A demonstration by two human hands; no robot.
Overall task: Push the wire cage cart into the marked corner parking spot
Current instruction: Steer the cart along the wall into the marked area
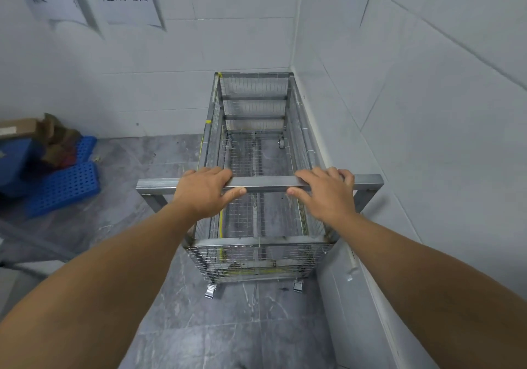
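I kept my left hand [204, 190] and right hand [325, 190] wrapped over the handle bar [265, 184] for an even push; the wire cage cart [253, 152] sat at twelve o'clock, its far end nearing the corner walls [295, 40]

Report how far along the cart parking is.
Mostly done: the cart stands in the corner, its far end at the back wall and its side along the right wall. In hand: the left hand and right hand grip the handle. Left: perhaps a last nudge, then letting go.
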